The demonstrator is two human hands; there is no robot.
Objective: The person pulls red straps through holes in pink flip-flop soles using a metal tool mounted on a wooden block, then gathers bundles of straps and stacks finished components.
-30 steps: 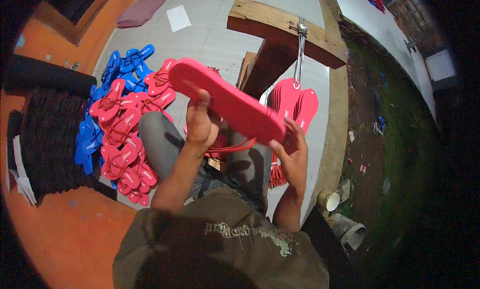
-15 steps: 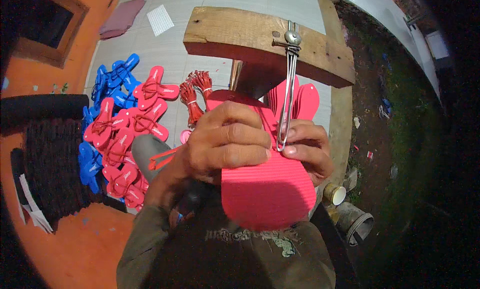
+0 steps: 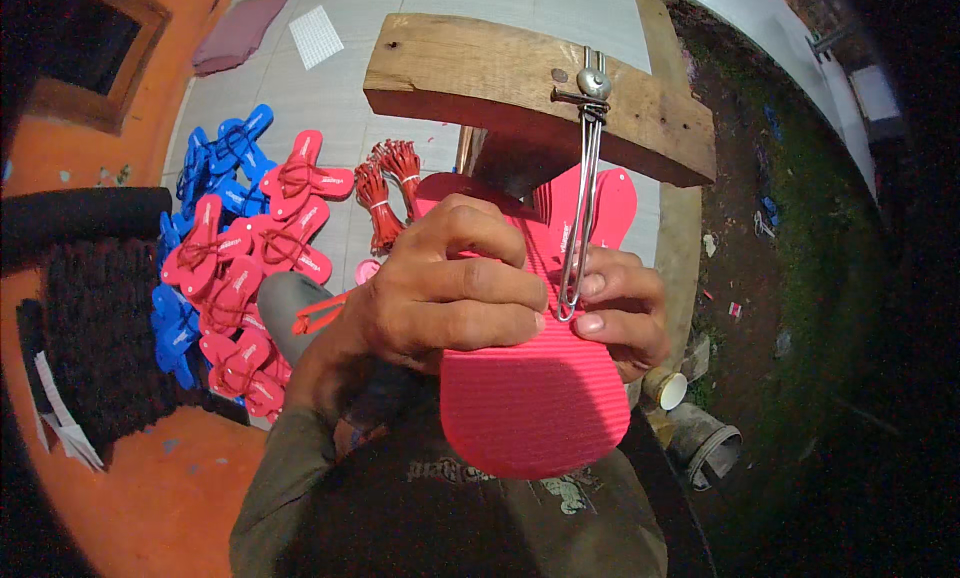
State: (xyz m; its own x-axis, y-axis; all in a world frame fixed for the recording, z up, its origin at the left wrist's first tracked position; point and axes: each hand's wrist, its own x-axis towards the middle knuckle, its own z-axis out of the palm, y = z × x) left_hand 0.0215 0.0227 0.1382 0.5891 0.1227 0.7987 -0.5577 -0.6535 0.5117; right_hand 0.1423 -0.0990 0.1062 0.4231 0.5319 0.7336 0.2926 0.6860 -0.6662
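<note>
- Pink sandal sole (image 3: pixel 535 408), one: held before the person's chest, below the wooden beam, ribbed face showing, rounded end toward the shirt.
- Left hand (image 3: pixel 455 283): gripping the sole from its left side, fingers curled over the ribbed face.
- Right hand (image 3: pixel 625 308): closed on the sole's right edge, fingertips just beside the wire tool's tip; remaining fingers hidden.
- Wire tool (image 3: pixel 582 208): long metal loop, fixed to the wooden beam (image 3: pixel 480 68) by a round-headed fastener and bent nail; tip against the ribbed face. Whether it enters a hole cannot be told.
- Small can (image 3: pixel 656 383): lower right, pale inside; contents not discernible.
- Grey bucket (image 3: pixel 692 433): beside the can, tilted, mouth toward lower right; interior too dark to read.
- Red strap bundles (image 3: pixel 378 203): on the tiled floor, bound with pale ties.
- Red strap (image 3: pixel 322 316): projecting left of the left wrist; its other end concealed.
- Pink soles (image 3: pixel 612 208): grouped beyond the right hand, partly covered by tool and beam.
- Pink sandals (image 3: pixel 300 178) and blue sandals (image 3: pixel 240 143): heaped at left, overlapping; lower pieces obscured.
</note>
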